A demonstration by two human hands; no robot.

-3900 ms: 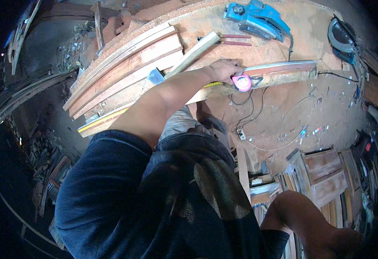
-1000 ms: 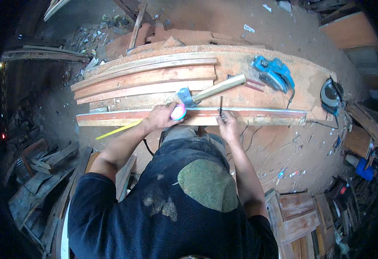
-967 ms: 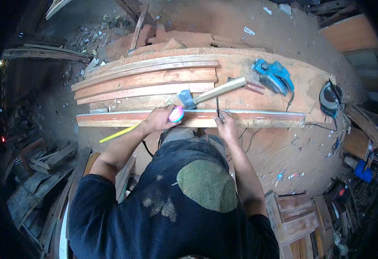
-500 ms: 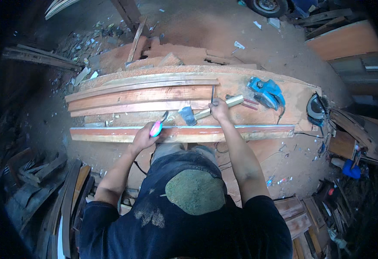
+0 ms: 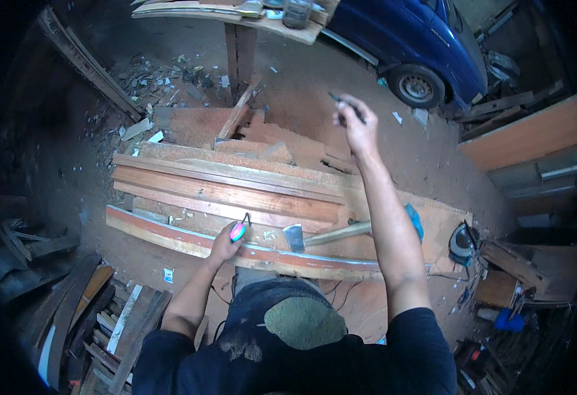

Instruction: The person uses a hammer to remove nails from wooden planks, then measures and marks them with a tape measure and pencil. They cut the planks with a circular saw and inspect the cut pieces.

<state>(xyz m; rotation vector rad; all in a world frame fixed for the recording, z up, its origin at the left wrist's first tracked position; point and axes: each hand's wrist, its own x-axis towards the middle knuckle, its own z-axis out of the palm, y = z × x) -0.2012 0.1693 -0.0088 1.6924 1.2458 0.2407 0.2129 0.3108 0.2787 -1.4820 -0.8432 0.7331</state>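
Observation:
My left hand [image 5: 222,243] grips a pink tape measure [image 5: 238,232] with a dark strap, above a long board with a pale edge strip [image 5: 160,230]. My right hand [image 5: 353,124] is raised beyond the bench, fingers closed on a thin dark pencil-like stick [image 5: 334,97]. An axe [image 5: 294,238] with a pale wooden handle [image 5: 334,234] lies between the long board and several reddish boards [image 5: 229,194] on the bench. A blue power planer [image 5: 414,222] is partly hidden behind my right forearm.
A circular saw [image 5: 462,245] sits at the bench's right end. Beyond are a blue vehicle [image 5: 433,33], a high plank shelf [image 5: 203,16] holding containers, and a leaning plywood panel [image 5: 522,131]. Scrap wood piles [image 5: 120,329] lie around, with cables below the bench.
My right hand has moved from the board up and forward past the bench with the stick. The tape's yellow strip, out earlier, no longer shows. The view has tilted forward, revealing the shelf and vehicle.

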